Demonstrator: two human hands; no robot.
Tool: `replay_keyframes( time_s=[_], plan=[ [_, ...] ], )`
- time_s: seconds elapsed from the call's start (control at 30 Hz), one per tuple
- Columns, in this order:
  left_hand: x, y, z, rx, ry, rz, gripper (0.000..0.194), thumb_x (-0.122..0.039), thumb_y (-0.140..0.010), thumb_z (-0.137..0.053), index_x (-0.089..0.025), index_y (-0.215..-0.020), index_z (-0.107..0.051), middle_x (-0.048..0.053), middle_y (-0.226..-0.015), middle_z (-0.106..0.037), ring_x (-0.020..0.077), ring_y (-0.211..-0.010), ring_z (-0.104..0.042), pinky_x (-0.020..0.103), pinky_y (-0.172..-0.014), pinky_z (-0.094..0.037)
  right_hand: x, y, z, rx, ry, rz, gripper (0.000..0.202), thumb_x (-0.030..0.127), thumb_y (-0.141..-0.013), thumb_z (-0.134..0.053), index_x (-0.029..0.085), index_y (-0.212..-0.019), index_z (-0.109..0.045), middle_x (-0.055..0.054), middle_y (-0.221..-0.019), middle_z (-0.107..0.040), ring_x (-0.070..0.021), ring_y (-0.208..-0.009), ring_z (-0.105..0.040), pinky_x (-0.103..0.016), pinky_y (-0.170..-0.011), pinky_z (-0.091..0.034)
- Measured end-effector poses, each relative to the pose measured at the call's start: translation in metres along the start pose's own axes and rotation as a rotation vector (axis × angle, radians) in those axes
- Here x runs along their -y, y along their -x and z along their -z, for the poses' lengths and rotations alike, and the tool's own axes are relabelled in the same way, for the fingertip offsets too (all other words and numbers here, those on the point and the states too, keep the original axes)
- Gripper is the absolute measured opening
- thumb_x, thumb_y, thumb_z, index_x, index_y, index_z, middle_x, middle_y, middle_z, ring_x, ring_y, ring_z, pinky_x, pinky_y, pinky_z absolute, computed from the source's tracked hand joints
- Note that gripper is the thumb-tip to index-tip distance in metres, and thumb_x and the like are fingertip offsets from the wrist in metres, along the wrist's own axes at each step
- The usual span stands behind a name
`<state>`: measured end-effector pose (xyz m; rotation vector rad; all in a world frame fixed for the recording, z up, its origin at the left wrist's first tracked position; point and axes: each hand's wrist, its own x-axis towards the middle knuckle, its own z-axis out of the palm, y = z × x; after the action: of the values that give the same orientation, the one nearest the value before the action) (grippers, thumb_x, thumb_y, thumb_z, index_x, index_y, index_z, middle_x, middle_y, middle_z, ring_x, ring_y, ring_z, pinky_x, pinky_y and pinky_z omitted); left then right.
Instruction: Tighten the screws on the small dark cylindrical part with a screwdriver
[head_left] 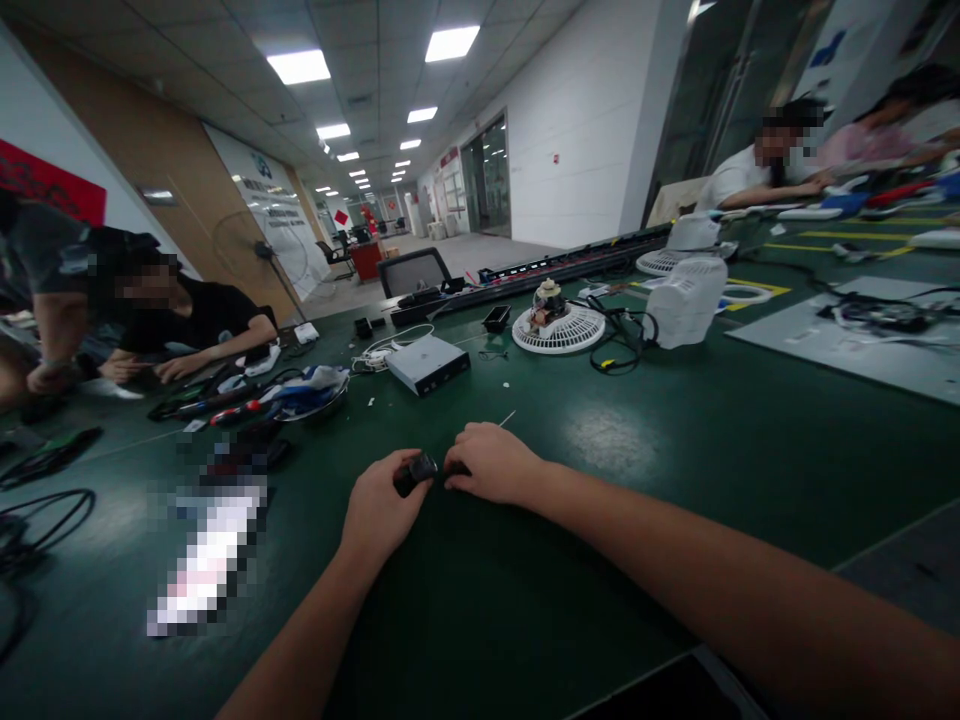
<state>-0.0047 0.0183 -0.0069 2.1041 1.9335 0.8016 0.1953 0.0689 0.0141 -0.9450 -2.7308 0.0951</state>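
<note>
My left hand (381, 510) is closed around a small black block-like part (415, 474), its end turned toward my right hand. What kind of part it is, I cannot make out. My right hand (495, 462) is closed, with its fingertips just right of the black part and a small gap between. A thin pale stick (508, 418) shows just beyond the right knuckles. Whether the right fingers hold it or something else is hidden. Both hands are low over the green tabletop (465, 600).
Beyond my hands are a silver disc drive (429, 363), a small black tray (496, 318), a white fan grille with a motor (559, 325) and a white plastic housing (686, 300). A blurred bright screen (210, 560) lies left. Co-workers sit at both sides.
</note>
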Motion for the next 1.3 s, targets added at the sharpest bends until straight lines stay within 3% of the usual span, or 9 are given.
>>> replay_keyframes(
  time_s=[0.1, 0.27, 0.53, 0.73, 1.0, 1.3],
  plan=[
    [-0.002, 0.0, 0.0, 0.009, 0.006, -0.013, 0.035, -0.028, -0.079, -0.068, -0.023, -0.113, -0.067, 0.005, -0.107, -0.073, 0.024, -0.097, -0.067, 0.04, -0.087, -0.053, 0.003, 0.002, 0.003, -0.071, 0.008, -0.016, 0.02, 0.03, -0.089, -0.06, 0.016, -0.091, -0.074, -0.008, -0.083, -0.07, -0.0226, -0.083, -0.058, -0.034, -0.073, -0.041],
    [-0.003, 0.001, 0.0, 0.018, 0.028, -0.071, 0.034, -0.028, -0.082, -0.065, -0.023, -0.116, -0.065, 0.006, -0.111, -0.072, 0.0251, -0.102, -0.066, 0.043, -0.091, -0.052, 0.003, 0.003, 0.007, -0.256, -0.066, -0.024, 0.018, 0.016, -0.09, -0.056, 0.012, -0.101, -0.07, -0.009, -0.096, -0.07, -0.0212, -0.088, -0.058, -0.035, -0.082, -0.044],
    [-0.01, 0.005, 0.003, -0.048, -0.014, -0.14, 0.032, -0.029, -0.086, -0.062, -0.025, -0.118, -0.063, 0.004, -0.106, -0.073, 0.0238, -0.097, -0.067, 0.041, -0.086, -0.051, -0.005, 0.002, 0.008, -0.34, -0.214, -0.032, 0.018, 0.02, -0.089, -0.065, 0.015, -0.105, -0.071, -0.006, -0.097, -0.073, -0.0193, -0.092, -0.06, -0.034, -0.085, -0.047],
    [-0.013, 0.005, 0.004, -0.051, -0.005, -0.151, 0.031, -0.028, -0.086, -0.063, -0.025, -0.117, -0.063, 0.004, -0.107, -0.072, 0.0244, -0.098, -0.066, 0.041, -0.088, -0.051, -0.006, 0.004, 0.006, -0.442, -0.244, 0.087, 0.016, 0.019, -0.091, -0.063, 0.021, -0.102, -0.073, -0.005, -0.103, -0.067, -0.0172, -0.097, -0.057, -0.032, -0.085, -0.045],
    [-0.015, 0.007, 0.003, -0.043, 0.02, -0.188, 0.031, -0.029, -0.086, -0.063, -0.025, -0.117, -0.063, 0.005, -0.109, -0.072, 0.0242, -0.099, -0.065, 0.042, -0.088, -0.051, -0.008, 0.003, 0.005, -0.368, -0.274, 0.139, 0.011, 0.018, -0.087, -0.068, 0.016, -0.096, -0.074, -0.005, -0.092, -0.072, -0.0166, -0.087, -0.059, -0.03, -0.08, -0.046],
    [-0.013, 0.008, 0.005, -0.047, 0.034, -0.216, 0.032, -0.026, -0.079, -0.071, -0.024, -0.111, -0.067, 0.004, -0.107, -0.072, 0.0239, -0.101, -0.065, 0.042, -0.091, -0.052, -0.008, 0.004, 0.004, -0.358, -0.288, 0.055, 0.009, 0.024, -0.081, -0.075, 0.018, -0.088, -0.073, -0.003, -0.088, -0.067, -0.0168, -0.088, -0.055, -0.03, -0.078, -0.043]
  ],
)
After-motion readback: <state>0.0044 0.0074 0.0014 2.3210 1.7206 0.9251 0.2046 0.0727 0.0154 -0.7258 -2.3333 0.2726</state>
